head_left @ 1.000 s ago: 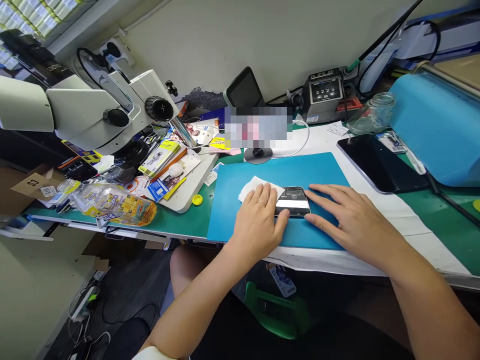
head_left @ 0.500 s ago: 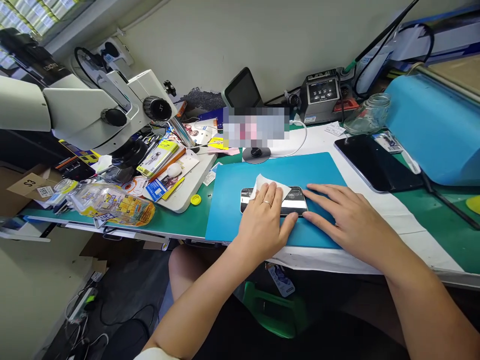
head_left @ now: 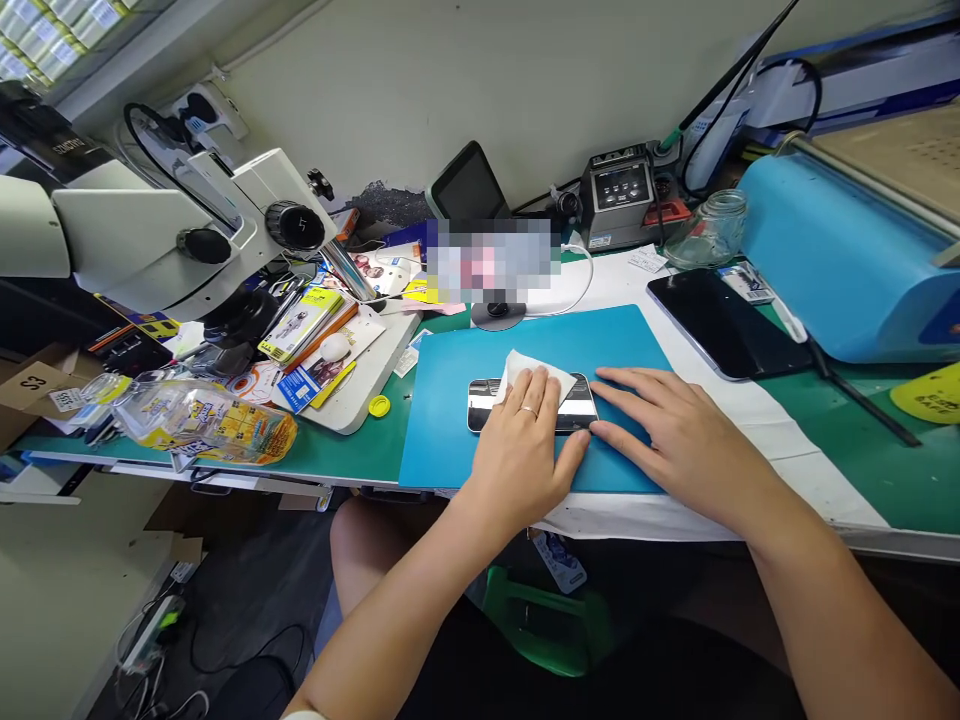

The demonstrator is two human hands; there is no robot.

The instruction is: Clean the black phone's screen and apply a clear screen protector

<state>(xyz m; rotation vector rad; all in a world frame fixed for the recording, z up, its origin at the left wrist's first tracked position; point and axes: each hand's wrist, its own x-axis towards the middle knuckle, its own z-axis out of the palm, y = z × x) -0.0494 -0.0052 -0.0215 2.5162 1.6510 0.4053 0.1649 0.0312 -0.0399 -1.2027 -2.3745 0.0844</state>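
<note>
A smartphone (head_left: 581, 408) with a glossy dark face lies flat and lengthwise on a blue mat (head_left: 442, 450). My left hand (head_left: 517, 430) presses a folded white wipe (head_left: 517, 365) onto the phone's middle, its fingers close together over the wipe. A ring shows on one of those fingers, and the thumb rests by the phone's near edge. At the phone's right end, my right hand (head_left: 667, 430) has its fingers and thumb apart, with fingertips at the two corners. Part of the phone is hidden beneath my left hand and the wipe.
To the left stand a white microscope (head_left: 150, 240), a lying plastic bottle (head_left: 210, 415) and a yellow cap (head_left: 379, 406). A larger dark tablet (head_left: 727, 322) lies right of the mat beside a blue machine (head_left: 847, 260). Behind are a soldering station (head_left: 621, 195) and a glass jar (head_left: 712, 230).
The camera view has shifted slightly, moving the bench leftward in the picture. My left hand and the wipe have slid a little to the right along the phone. My right hand stays at its end.
</note>
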